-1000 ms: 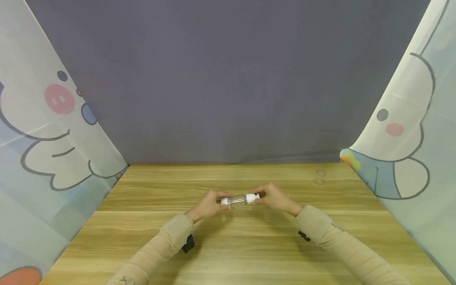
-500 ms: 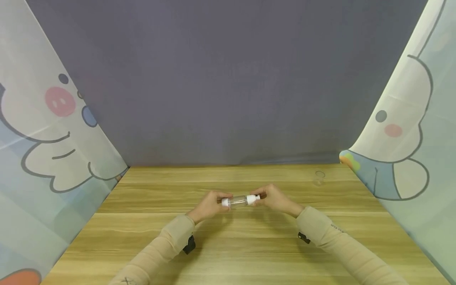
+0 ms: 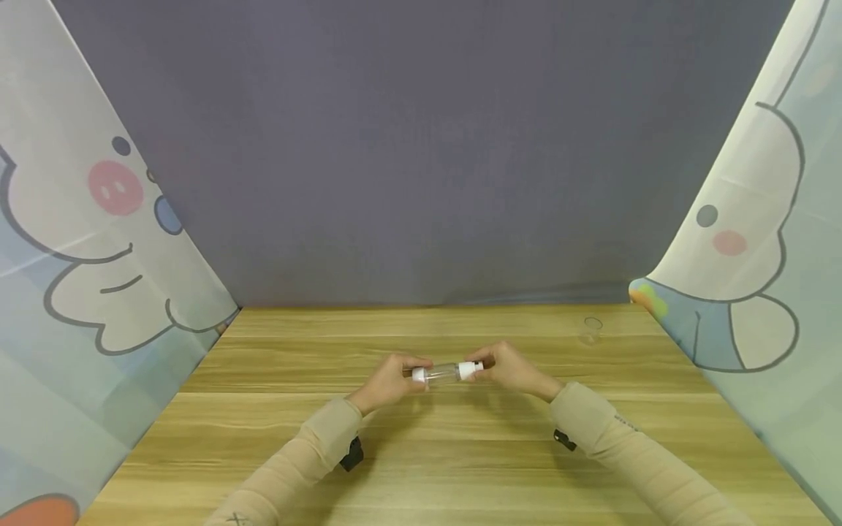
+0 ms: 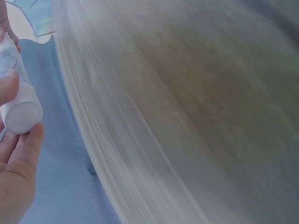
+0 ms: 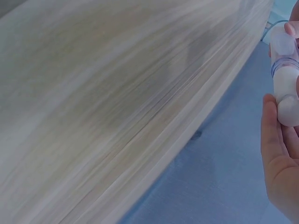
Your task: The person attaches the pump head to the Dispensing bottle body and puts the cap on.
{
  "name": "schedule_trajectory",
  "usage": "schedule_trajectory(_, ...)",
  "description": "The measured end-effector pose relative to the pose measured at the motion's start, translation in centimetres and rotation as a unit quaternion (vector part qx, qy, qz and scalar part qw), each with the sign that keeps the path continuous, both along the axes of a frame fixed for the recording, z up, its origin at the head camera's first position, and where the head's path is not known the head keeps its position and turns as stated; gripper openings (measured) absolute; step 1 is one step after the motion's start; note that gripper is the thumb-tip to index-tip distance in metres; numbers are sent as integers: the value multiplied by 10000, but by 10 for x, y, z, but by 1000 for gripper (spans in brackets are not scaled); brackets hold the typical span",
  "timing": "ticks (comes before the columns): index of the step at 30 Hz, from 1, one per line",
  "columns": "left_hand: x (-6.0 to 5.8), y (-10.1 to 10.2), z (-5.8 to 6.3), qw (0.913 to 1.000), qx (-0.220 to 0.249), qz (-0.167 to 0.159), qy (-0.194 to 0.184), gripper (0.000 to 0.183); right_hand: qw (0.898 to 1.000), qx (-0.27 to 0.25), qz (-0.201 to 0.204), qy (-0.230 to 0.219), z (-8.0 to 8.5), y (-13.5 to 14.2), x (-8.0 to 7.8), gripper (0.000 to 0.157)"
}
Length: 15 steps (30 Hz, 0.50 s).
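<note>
Between my two hands, above the table, a clear bottle with white ends lies nearly level in the head view. My left hand pinches its white base between thumb and fingers. At the other end, my right hand grips the white pump top, whose narrow tip shows between the fingers. The left wrist view has the round base facing the camera, with the left thumb along its side. In the right wrist view, the white top is partly cut off by the frame edge.
A small clear cap-like piece stands at the far right of the wooden table. Behind the table hangs a dark grey cloth. Printed cartoon curtains border both sides.
Both hands keep their hold on the bottle at nearly the same place. The head view has shifted only slightly.
</note>
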<state>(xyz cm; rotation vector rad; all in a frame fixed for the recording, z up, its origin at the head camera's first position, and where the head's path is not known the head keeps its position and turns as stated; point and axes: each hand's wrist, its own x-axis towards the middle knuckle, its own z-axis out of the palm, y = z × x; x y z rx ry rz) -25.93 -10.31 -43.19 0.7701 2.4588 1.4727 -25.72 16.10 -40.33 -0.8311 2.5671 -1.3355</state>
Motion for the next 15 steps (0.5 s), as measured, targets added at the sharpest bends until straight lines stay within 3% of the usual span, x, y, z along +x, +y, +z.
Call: schedule_trajectory(15, 1, 1, -4, 9992, 11, -95, 392, 38, 9981, -74, 205, -573, -3, 7, -3, 36)
